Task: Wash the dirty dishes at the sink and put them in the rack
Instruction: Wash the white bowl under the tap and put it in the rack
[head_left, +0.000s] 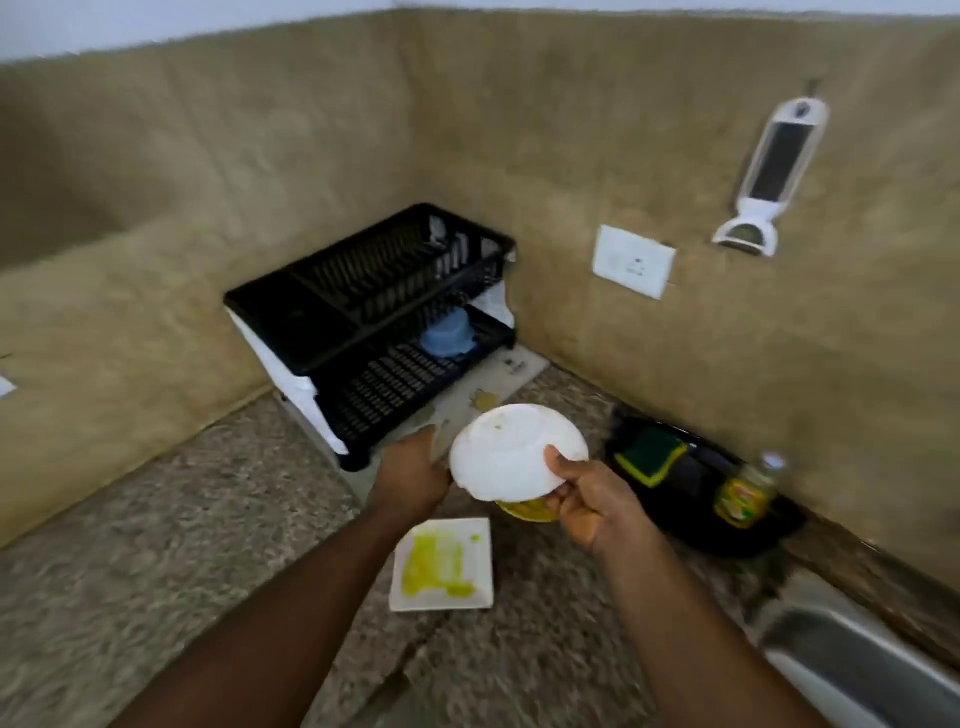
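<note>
Both hands hold a round white bowl (511, 452) above the counter, its underside turned toward me. My left hand (410, 475) grips its left rim and my right hand (584, 499) grips its right rim, thumb on the base. A yellow-smeared dish (524, 510) shows just below the bowl, mostly hidden. A square white plate (441, 564) smeared with yellow-green sauce lies on the counter under my hands. The black two-tier dish rack (363, 291) stands in the corner with a blue cup (447, 335) on its lower tier. The steel sink (852, 670) edge is at the lower right.
A black tray (727, 499) against the right wall holds a green-yellow sponge (649, 457) and a bottle of dish soap (745, 493). A white mat (498, 384) lies under the rack. A wall socket (634, 262) and a white wall-hung device (774, 171) are on the right wall.
</note>
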